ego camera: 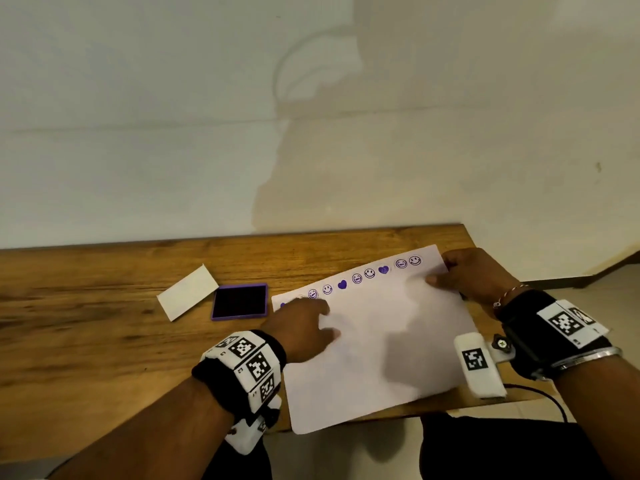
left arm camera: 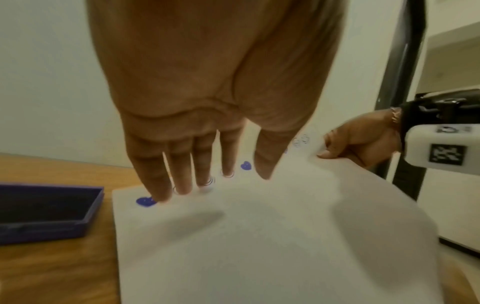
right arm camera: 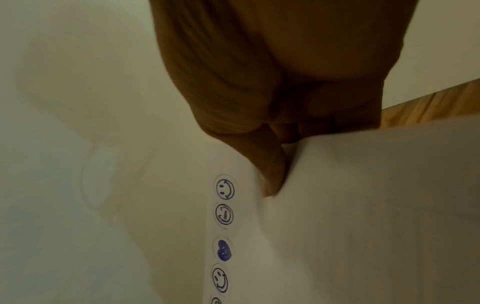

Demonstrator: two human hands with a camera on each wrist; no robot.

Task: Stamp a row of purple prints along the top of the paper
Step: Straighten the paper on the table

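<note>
With a purple row of smiley and heart prints (ego camera: pixel 356 278) apparently complete along its top, the white paper sheet (ego camera: pixel 374 344) on the wooden table (ego camera: pixel 86 327) is pinched by the right hand (ego camera: pixel 474 271) and pressed by the flat, spread left hand (ego camera: pixel 304 323), so only release seems required.

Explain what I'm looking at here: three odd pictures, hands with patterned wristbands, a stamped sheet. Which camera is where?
No machine: a person works with bare hands, wearing marker bands and cameras. The wide picture comes from a head camera; the other two look along each wrist. On the wooden table lie a paper with a row of purple prints along its top, an open purple ink pad and a white card. The left hand rests straight fingers on the paper; the right hand pinches its right edge. No stamp is visible.
</note>
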